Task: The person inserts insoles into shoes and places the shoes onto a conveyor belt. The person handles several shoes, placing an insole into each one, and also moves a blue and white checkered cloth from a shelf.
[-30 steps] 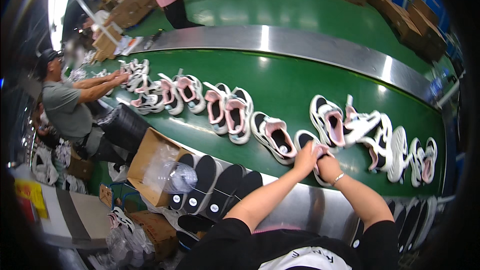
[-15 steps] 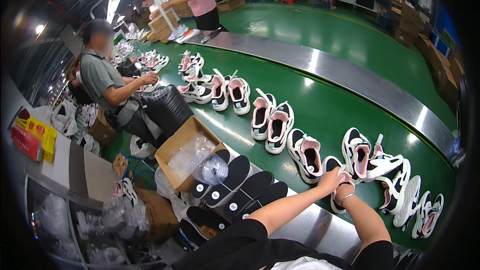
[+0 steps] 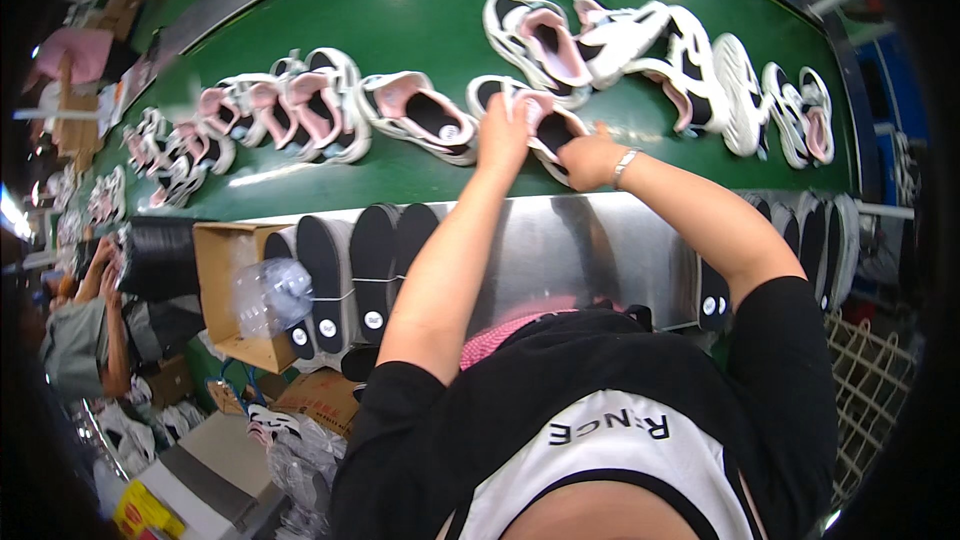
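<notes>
Your left hand and right hand both gripped white-and-black padded sneaker with pink lining on glossy green belt.

Open brown cardboard box below the belt, round white labels on black insoles, yellow package — bottom left

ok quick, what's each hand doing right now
Left hand: closed on the top edge of the white and pink shoe on the green belt.
Right hand: on the same shoe; grip cannot be told.

Glossy green belt; brushed metal ledge; cardboard box
</notes>
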Available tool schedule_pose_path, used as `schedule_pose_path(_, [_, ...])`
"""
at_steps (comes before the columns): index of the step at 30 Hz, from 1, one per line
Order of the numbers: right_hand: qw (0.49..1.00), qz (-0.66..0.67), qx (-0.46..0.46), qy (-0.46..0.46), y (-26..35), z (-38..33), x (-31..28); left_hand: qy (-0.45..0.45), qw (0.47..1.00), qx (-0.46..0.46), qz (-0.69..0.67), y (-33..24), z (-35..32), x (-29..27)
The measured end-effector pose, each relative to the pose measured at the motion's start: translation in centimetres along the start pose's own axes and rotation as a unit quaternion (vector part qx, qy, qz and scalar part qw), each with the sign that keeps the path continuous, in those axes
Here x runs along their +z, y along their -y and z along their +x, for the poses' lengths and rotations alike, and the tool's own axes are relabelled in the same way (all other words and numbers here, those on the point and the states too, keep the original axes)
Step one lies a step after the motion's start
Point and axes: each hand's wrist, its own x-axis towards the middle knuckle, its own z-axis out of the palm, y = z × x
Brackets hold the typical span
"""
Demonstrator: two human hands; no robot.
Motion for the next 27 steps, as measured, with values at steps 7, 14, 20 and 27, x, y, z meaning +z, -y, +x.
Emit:
schedule_pose_path(7, [0.977,0.204,-0.017,0.053,-1.8,1.3,-0.3,0.062,0.972,-0.107,-0.198,0.8,0.4,0.1])
schedule_pose_path(14, [0.641,0.76,-0.016,-0.106,-2.1,2.8,1.9,0.162,0.932,-0.158,-0.285,-3.8,-0.2,-1.4])
schedule_pose_path(20, [0.58,0.797,-0.138,-0.102,-3.0,1.4,1.8,0.066,0.994,-0.054,-0.074,-2.2,1.2,-0.8])
schedule_pose_path(27, [0.654,0.692,-0.058,-0.299,-4.0,-3.1,0.6,-0.167,0.927,0.216,0.256,-6.5,4.1,-2.6])
